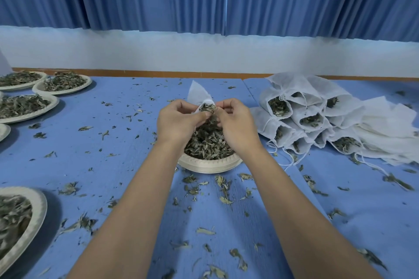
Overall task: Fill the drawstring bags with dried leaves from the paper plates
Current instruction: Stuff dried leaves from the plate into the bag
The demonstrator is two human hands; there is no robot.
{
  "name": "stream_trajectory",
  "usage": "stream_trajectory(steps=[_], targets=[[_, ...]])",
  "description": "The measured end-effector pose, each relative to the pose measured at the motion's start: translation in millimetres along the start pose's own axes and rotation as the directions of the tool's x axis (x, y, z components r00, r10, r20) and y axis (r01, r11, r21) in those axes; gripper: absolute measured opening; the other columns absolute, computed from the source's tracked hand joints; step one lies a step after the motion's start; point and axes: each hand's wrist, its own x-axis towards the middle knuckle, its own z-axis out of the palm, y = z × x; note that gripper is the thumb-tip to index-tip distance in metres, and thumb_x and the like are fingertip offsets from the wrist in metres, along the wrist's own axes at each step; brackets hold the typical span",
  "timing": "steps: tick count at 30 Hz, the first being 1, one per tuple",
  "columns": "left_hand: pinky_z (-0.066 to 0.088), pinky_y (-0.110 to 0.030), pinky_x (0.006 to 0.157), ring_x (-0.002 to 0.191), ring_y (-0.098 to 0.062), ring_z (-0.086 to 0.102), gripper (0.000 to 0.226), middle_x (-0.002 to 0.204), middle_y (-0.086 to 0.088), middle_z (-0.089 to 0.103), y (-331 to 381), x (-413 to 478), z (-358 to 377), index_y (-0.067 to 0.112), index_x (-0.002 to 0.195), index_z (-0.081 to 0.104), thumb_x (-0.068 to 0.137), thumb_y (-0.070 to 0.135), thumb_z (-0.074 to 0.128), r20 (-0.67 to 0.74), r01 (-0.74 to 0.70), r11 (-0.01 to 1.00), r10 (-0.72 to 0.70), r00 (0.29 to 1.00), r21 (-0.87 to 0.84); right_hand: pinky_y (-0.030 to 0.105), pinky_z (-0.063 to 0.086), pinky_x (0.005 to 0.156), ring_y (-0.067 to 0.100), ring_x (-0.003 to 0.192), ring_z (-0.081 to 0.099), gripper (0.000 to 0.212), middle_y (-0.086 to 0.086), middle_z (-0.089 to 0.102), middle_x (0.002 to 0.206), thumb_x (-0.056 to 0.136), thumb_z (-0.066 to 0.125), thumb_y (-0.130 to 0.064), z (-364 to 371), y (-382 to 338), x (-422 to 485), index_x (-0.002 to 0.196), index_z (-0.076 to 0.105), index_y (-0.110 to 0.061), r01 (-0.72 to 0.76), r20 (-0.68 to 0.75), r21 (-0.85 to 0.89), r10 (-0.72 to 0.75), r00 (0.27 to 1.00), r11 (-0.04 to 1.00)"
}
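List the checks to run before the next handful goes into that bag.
1. Bag mouth open, leaves showing in it: ok.
2. Left hand pinches the bag's rim: ok.
3. Right hand grip on the rim or only on leaves: cannot tell.
4. Bag held over the plate, so spills drop back: ok.
5. Plate has leaves to take: ok.
6. Table free of spilled leaves: not ok.

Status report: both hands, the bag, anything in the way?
Left hand and right hand pinch the bag mouth above the plate. Leaves show at the mouth. Nothing blocks; filled bags piled right.
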Motion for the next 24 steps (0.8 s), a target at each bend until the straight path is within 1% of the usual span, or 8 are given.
stream_trajectory(steps=[4, 6, 9, 14, 16, 19, 21, 24], targets=[[0.053, -0.022, 0.059, 0.06, -0.012, 0.065, 0.026, 0.068, -0.001, 0.063, -5.6, 4.8, 4.7, 0.015, 0.065, 0.057, 0.072, 0.006, 0.08, -0.129, -0.042, 0.987, 0.062, 0.99, 0.156, 0.035, 0.052, 0.082, 0.01, 0.081, 0.057, 0.008, -0.01, 0.056, 0.082, 0.096, 0.05, -0.012, -1.2, -4.5, -3.0, 0.093, 0.055, -0.017, 0.092, 0.03, -0.14, -0.088, 0.996, 0.986], [0.052, -0.017, 0.053, 0.055, -0.009, 0.063, 0.028, 0.065, 0.003, 0.06, -6.4, 7.5, 7.5, 0.017, 0.063, 0.054, 0.077, 0.002, 0.073, -0.204, -0.047, 0.979, 0.088, 0.975, 0.199, 0.036, 0.052, 0.082, 0.015, 0.085, 0.059, 0.008, -0.006, 0.059, 0.083, 0.096, 0.05, -0.012, -1.0, -5.7, -4.1, 0.092, 0.055, -0.018, 0.087, 0.089, -0.166, -0.073, 0.993, 0.982], [0.039, -0.015, 0.047, 0.058, -0.007, 0.054, 0.032, 0.066, 0.007, 0.054, -5.1, 13.5, 10.9, 0.02, 0.062, 0.048, 0.082, 0.0, 0.063, -0.29, -0.05, 0.93, 0.164, 0.943, 0.364, 0.016, 0.05, 0.064, 0.009, 0.072, 0.059, 0.016, -0.004, 0.061, 0.079, 0.095, 0.053, -0.012, -0.7, -6.7, -4.6, 0.082, 0.055, -0.022, 0.049, 0.228, -0.106, -0.024, 0.973, 0.993], [0.026, -0.021, 0.058, 0.071, -0.015, 0.044, 0.022, 0.092, -0.006, 0.055, -6.0, 15.2, 13.9, 0.014, 0.077, 0.049, 0.083, -0.007, 0.053, -0.197, -0.165, 0.765, 0.357, 0.913, 0.622, 0.011, 0.045, 0.056, 0.004, 0.058, 0.055, 0.021, -0.004, 0.06, 0.071, 0.092, 0.056, -0.007, -6.3, -6.9, -2.9, 0.077, 0.058, -0.021, -0.039, 0.287, 0.036, 0.027, 0.958, 0.999], [0.027, -0.021, 0.058, 0.075, -0.015, 0.045, 0.019, 0.094, -0.006, 0.056, -6.5, 14.8, 10.4, 0.013, 0.081, 0.052, 0.082, -0.006, 0.055, -0.148, -0.195, 0.76, 0.357, 0.922, 0.62, 0.016, 0.049, 0.061, 0.004, 0.061, 0.057, 0.019, -0.007, 0.06, 0.071, 0.092, 0.057, -0.009, -7.1, -5.4, -2.0, 0.078, 0.059, -0.023, -0.018, 0.199, 0.033, 0.011, 0.98, 0.999], [0.035, -0.015, 0.055, 0.071, -0.007, 0.05, 0.014, 0.086, 0.005, 0.058, -4.3, 12.2, 2.0, 0.014, 0.085, 0.058, 0.079, 0.005, 0.067, -0.058, -0.246, 0.834, 0.314, 0.948, 0.495, 0.027, 0.051, 0.075, 0.014, 0.082, 0.062, 0.012, -0.009, 0.058, 0.081, 0.095, 0.053, -0.014, -7.4, -3.7, -0.2, 0.086, 0.057, -0.022, 0.043, 0.04, -0.039, -0.041, 0.998, 0.998], [0.038, -0.006, 0.053, 0.074, -0.002, 0.054, 0.018, 0.085, 0.018, 0.057, -2.0, 8.1, -4.1, 0.022, 0.089, 0.06, 0.079, 0.011, 0.07, 0.005, -0.248, 0.881, 0.268, 0.963, 0.402, 0.03, 0.051, 0.077, 0.019, 0.091, 0.062, 0.007, -0.01, 0.056, 0.087, 0.097, 0.049, -0.016, -6.0, -2.8, -0.9, 0.094, 0.053, -0.02, 0.035, -0.005, -0.069, -0.036, 0.999, 0.997], [0.044, -0.011, 0.059, 0.081, 0.0, 0.059, 0.029, 0.092, 0.022, 0.056, -1.6, 2.9, -8.8, 0.029, 0.099, 0.058, 0.083, 0.005, 0.063, 0.044, -0.231, 0.923, 0.229, 0.972, 0.308, 0.042, 0.054, 0.083, 0.02, 0.09, 0.064, 0.007, -0.008, 0.056, 0.092, 0.097, 0.049, -0.016, -4.7, -2.8, -3.2, 0.104, 0.05, -0.016, -0.002, -0.025, 0.001, 0.002, 1.0, 1.0]])
